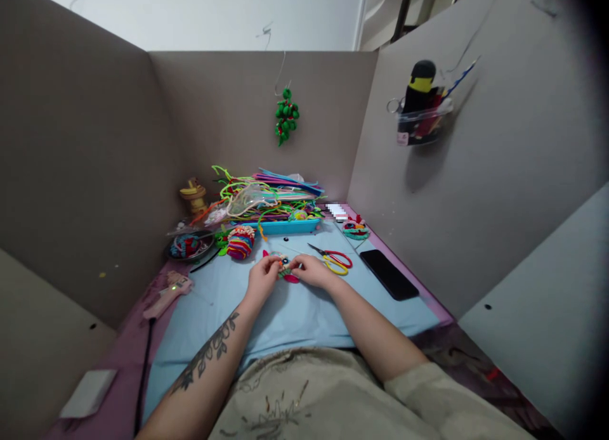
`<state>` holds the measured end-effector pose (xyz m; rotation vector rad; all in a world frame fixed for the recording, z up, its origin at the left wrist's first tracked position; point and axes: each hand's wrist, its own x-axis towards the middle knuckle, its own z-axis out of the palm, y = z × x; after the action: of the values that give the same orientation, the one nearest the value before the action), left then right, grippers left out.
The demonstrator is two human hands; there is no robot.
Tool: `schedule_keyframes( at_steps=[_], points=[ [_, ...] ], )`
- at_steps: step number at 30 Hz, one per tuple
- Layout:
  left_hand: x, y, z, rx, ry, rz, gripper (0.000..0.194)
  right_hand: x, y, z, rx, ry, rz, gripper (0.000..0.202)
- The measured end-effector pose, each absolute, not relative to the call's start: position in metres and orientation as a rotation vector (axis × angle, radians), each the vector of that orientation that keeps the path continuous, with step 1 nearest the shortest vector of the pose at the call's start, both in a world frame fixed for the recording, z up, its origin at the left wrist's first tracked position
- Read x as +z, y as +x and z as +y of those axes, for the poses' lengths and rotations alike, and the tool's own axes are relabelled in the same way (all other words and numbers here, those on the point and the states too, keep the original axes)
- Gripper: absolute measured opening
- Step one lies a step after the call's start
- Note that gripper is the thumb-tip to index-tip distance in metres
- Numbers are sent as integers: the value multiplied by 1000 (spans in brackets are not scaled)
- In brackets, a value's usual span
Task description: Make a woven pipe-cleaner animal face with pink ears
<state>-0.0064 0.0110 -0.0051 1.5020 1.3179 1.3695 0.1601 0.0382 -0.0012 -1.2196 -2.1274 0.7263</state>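
Both hands meet over the middle of the light blue cloth, around a small fuzzy craft figure (287, 271) with an eye on it and pink parts at its edges. My left hand (264, 276) pinches its left side, where something orange shows at the fingertips. The fingers of my right hand (310, 270) are closed on its right side. Much of the figure is hidden by the fingers. Just right of my right hand lie scissors (335, 260) with one red and one yellow handle. Beyond my left hand sits a rainbow-striped fuzzy ball (240, 242).
A blue tray (290, 227) heaped with pipe cleaners stands at the back. On the left are a dark bowl (209, 242) and a pink glue gun (167, 295) with its cord. A black phone (389, 274) and another fuzzy figure (356, 231) lie right. Partitions surround the table.
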Motion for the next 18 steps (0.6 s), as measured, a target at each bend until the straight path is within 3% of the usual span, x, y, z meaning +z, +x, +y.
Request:
schedule_keyframes(
  at_steps=[7, 13, 18],
  points=[
    [-2, -10, 10, 1426, 1447, 1353, 22, -1, 155, 29, 566, -1353, -2353, 28],
    [-2, -10, 11, 1441, 1428, 1347, 22, -2, 155, 29, 535, -1371, -2284, 17],
    [-6, -8, 12, 1451, 1423, 1315, 23, -1, 153, 33, 1066, -1190, -1843, 16]
  ],
)
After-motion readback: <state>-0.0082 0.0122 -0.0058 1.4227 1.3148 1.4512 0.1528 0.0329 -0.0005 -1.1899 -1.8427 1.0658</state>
